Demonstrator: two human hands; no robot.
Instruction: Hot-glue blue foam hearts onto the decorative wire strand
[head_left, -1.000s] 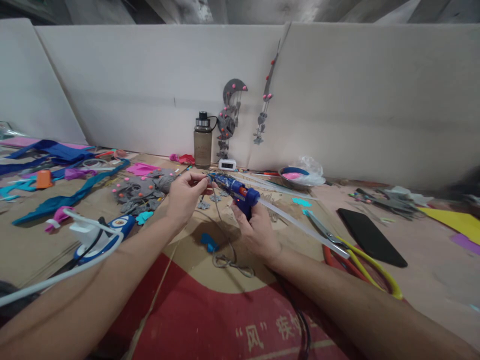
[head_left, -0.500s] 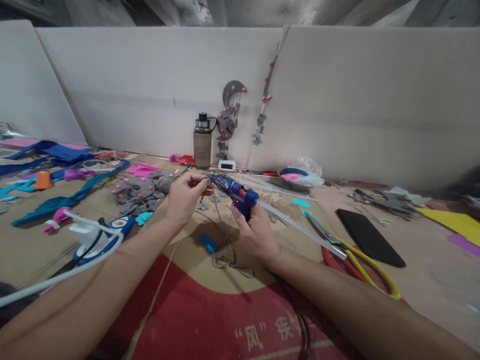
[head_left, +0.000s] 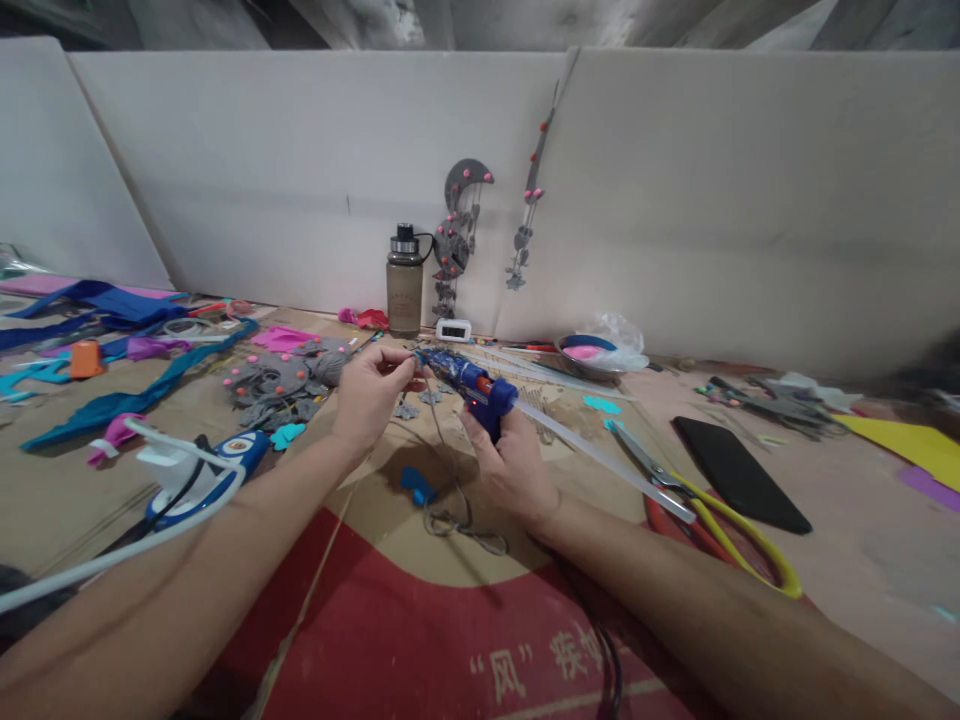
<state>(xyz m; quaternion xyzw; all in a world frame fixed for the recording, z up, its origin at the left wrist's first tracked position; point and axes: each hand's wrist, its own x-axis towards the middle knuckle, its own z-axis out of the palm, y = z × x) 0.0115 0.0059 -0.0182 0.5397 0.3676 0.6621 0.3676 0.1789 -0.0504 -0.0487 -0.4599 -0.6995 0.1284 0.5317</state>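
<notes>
A blue hot glue gun [head_left: 487,402] with a long clear glue stick [head_left: 600,450] out of its back is gripped in my right hand [head_left: 517,465]. Its nozzle points left, up against the fingertips of my left hand [head_left: 375,390]. Those fingers are pinched on a thin grey cord [head_left: 450,455], which hangs down and ends in a loop on the cardboard. Whatever else sits at the fingertips is too small to make out. Beside the loop lies a small blue felt piece [head_left: 418,486]. Small grey felt shapes [head_left: 406,410] lie behind the cord.
Yellow-and-red-handled scissors [head_left: 660,475] and a black phone [head_left: 739,475] lie right. Left are a blue power strip [head_left: 244,450], grey felt pieces with pink balls [head_left: 277,380] and coloured felt strips [head_left: 120,405]. A bottle [head_left: 405,290] and small clock [head_left: 453,330] stand behind.
</notes>
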